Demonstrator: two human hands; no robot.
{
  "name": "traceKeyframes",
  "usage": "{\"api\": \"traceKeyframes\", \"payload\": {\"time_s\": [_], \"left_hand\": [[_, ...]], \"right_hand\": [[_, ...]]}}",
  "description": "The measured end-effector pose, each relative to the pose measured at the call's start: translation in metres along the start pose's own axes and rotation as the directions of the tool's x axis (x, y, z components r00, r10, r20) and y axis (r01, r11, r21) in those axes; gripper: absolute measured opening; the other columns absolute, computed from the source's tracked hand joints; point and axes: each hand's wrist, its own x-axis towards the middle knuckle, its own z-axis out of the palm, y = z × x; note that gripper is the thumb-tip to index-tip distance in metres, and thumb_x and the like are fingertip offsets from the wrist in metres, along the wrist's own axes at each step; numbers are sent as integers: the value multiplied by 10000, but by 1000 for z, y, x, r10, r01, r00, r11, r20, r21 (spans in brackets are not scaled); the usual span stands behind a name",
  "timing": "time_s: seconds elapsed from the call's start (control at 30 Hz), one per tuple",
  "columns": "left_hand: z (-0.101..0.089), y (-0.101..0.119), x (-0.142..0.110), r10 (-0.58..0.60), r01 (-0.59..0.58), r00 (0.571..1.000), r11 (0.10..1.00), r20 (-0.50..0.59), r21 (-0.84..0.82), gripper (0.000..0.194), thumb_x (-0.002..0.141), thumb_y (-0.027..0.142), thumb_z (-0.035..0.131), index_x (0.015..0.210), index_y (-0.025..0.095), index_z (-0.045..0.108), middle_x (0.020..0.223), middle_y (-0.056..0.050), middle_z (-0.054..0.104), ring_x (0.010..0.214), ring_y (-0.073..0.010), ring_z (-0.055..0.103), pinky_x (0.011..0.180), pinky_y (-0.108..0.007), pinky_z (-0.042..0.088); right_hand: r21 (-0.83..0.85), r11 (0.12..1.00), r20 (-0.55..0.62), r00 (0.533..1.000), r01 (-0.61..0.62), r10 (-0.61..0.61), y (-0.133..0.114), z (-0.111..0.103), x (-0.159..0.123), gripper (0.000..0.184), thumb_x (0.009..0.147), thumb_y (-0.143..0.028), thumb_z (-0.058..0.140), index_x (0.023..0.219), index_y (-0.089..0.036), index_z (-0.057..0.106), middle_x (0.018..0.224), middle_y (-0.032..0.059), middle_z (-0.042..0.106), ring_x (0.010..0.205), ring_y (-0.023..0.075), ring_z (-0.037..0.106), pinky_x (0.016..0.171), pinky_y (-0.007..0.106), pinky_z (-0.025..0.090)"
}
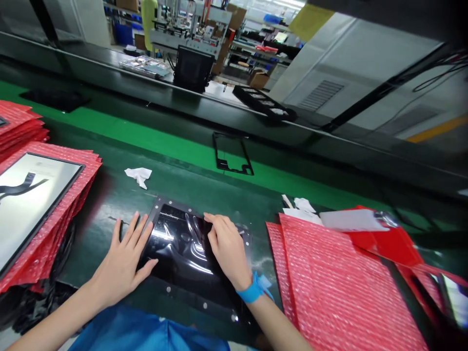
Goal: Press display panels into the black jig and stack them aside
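Observation:
A black glossy screen panel [175,248] lies on the dark green bench in front of me, inside a dark frame with pale round spots along its border. Wavy reflections show a loose plastic film [199,256] over the panel. My left hand [122,261] is spread flat at the panel's left edge, its fingertips touching it. At the upper middle of the panel my right hand [228,246] has its fingers curled and pinched together on the film's edge. A blue wrist band [254,288] is on my right wrist.
Red bubble-wrap bags [340,278] lie at right, near a white bottle [347,219]. A screen with flex cables [54,185] rests on stacked red bags at left. Crumpled white tissue [139,175] and a thin black frame [233,153] lie beyond the panel. Machinery [190,29] stands behind.

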Motion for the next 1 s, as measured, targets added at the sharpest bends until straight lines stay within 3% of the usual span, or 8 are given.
{"api": "traceKeyframes", "payload": {"time_s": [0.23,0.43,0.57,0.73,0.8,0.87,0.93,1.0], "left_hand": [[-3,1,10,-83,93,995,958,49,-272,672,1005,429,403,1581,205,139,1641,-131,151,1529,-319,33,1206,-619,83],[1,7,45,-310,192,951,609,-8,-769,281,998,368,438,1254,288,524,1619,-60,272,1538,-238,21,1221,-559,112],[-2,15,54,-349,155,936,489,-29,-859,201,979,330,488,1163,286,556,1604,-64,309,1539,-232,35,1218,-549,111],[-13,20,54,-391,139,920,390,-27,-910,228,956,319,541,1174,287,601,1546,-57,419,1525,-248,147,1224,-492,142],[-20,21,56,-366,159,928,207,74,-965,288,931,332,593,1213,278,613,1455,-72,532,1448,-275,352,1195,-455,251],[-26,23,58,-278,196,935,-110,219,-974,440,887,321,666,1314,274,570,1345,-82,625,1296,-277,545,1109,-413,395],[-30,29,63,-199,187,936,-422,292,-887,545,851,293,710,1367,265,537,1280,-80,667,1182,-260,633,1015,-368,484],[-30,40,73,-209,116,932,-600,295,-792,475,843,258,714,1304,243,597,1249,-79,684,1130,-244,662,977,-346,515]], "right_hand": [[333,925,147,979,-186,144,6,-17,20,334,860,-168,465,1182,-200,549,998,47,636,952,201,613,923,399,491],[357,916,243,965,-183,98,4,-46,23,360,908,-321,511,1250,-213,541,1056,64,636,918,193,624,886,373,505],[293,926,303,942,-237,146,12,-59,22,418,918,-440,553,1276,-224,545,1035,54,653,820,182,625,796,339,512],[360,872,356,913,-332,200,16,-64,23,422,897,-533,588,1160,-207,648,723,-11,581,706,171,580,664,282,472],[420,832,341,912,-364,227,14,-68,26,444,866,-556,622,1118,-193,667,704,-12,579,682,165,573,647,277,467],[465,794,326,910,-391,257,15,-75,31,476,826,-578,663,1091,-183,677,725,4,616,693,171,589,652,279,474],[500,766,289,912,-404,292,18,-81,39,516,788,-602,699,1084,-180,679,759,27,653,725,187,616,671,290,492],[532,750,224,919,-393,323,23,-84,50,553,765,-622,715,1095,-181,673,801,51,680,759,209,639,695,311,513]]}}
